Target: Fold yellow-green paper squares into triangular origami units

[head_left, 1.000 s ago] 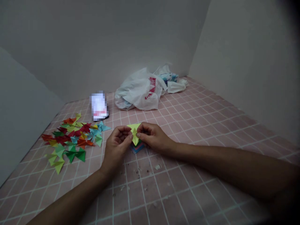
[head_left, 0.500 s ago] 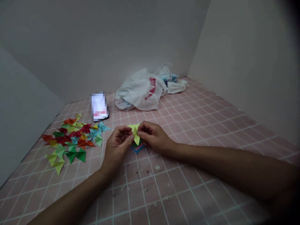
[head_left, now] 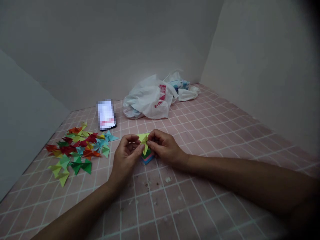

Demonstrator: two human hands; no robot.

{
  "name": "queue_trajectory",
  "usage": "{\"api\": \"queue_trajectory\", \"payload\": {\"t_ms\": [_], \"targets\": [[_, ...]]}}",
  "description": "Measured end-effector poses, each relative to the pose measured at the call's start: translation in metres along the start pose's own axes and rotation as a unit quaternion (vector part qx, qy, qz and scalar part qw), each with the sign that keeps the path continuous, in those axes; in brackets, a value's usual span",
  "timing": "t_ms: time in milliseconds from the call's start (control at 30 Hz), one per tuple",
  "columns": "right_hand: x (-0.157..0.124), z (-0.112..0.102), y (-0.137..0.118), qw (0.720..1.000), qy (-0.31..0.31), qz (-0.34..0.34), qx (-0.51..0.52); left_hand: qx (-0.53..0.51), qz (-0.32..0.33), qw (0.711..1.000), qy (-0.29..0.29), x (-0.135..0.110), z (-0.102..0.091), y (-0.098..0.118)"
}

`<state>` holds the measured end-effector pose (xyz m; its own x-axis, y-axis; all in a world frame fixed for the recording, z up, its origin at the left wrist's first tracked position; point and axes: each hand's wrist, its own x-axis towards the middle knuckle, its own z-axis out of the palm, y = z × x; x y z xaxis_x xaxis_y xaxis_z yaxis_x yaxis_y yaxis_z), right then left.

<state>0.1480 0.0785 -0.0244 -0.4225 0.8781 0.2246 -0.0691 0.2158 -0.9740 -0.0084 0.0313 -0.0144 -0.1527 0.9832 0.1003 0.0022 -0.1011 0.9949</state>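
Note:
A yellow folded paper [head_left: 145, 142] is held between my two hands, its narrow point facing me. My left hand [head_left: 127, 154] pinches its left side between thumb and fingers. On the other side, my right hand [head_left: 163, 145] grips the paper's right part, thumb and forefinger close to the middle fold. Just under it lies a stack of coloured paper sheets [head_left: 148, 159], with green, pink and blue edges showing. The hands cover much of the stack. Left of my left hand is a pile of folded paper shapes [head_left: 77, 146] in red, orange, yellow, green and blue.
A phone [head_left: 106, 115] with a lit, blurred screen stands tilted behind the pile. White plastic bags [head_left: 150, 98] lie near the back wall. Small pale scraps [head_left: 168, 179] dot the pink checked surface [head_left: 212, 133] in front. Walls rise at the left, back and right.
The fingers have shifted very slightly on the yellow paper, and its lower point now turns a little. Both hands keep their hold. The whole view has moved slightly.

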Motion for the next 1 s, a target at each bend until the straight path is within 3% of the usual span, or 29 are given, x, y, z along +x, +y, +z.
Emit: {"api": "queue_trajectory", "payload": {"t_ms": [167,433,733,1000], "targets": [[-0.0011,0.0012,0.0001,1.000,-0.010,-0.004,0.016,-0.010,-0.039,0.999,-0.027,-0.0012,0.0014,0.0018],[-0.0011,0.0011,-0.0030,0.995,-0.038,-0.007,0.087,-0.004,0.039,0.999,0.001,0.0014,-0.0027,-0.0043],[0.0011,-0.0012,-0.0057,0.987,-0.064,0.061,0.133,-0.003,0.054,0.998,-0.030,-0.0016,-0.0022,-0.0009],[0.0000,0.0004,-0.0044,0.986,-0.053,0.072,0.138,0.026,0.056,0.997,-0.036,-0.0012,-0.0025,-0.0004]]}}
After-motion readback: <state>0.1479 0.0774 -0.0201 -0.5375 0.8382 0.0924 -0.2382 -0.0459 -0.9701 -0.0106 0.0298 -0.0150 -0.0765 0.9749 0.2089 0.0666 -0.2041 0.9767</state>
